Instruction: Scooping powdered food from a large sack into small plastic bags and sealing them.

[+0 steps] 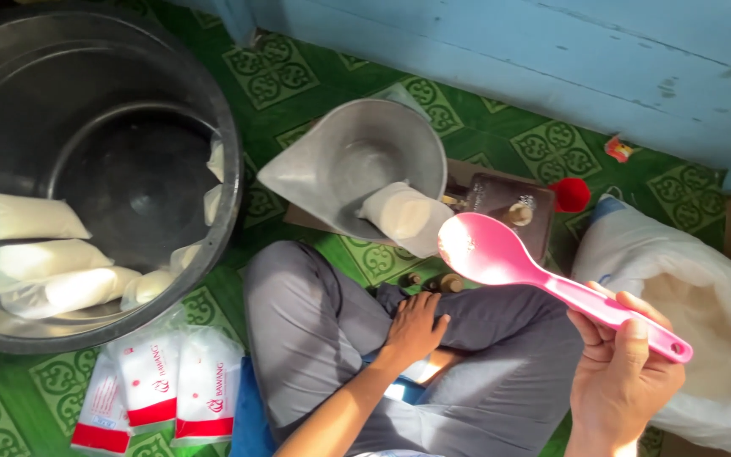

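Right hand clenched round handle of pink spoon, bowl held level just above scale pan, a few white grains left in it. Left hand released, resting on knee, holding nothing. Filled plastic bag lying in pan, mouth open toward spoon.

Risks: bag likely to roll off pan lip and spill; tilting spoon would drop grains on floor; open sack near right elbow, easy to knock.

Surface: green patterned floor mat, no table. Blue wooden wall behind. Black tub of filled bags on left, red-and-white packets beside it.
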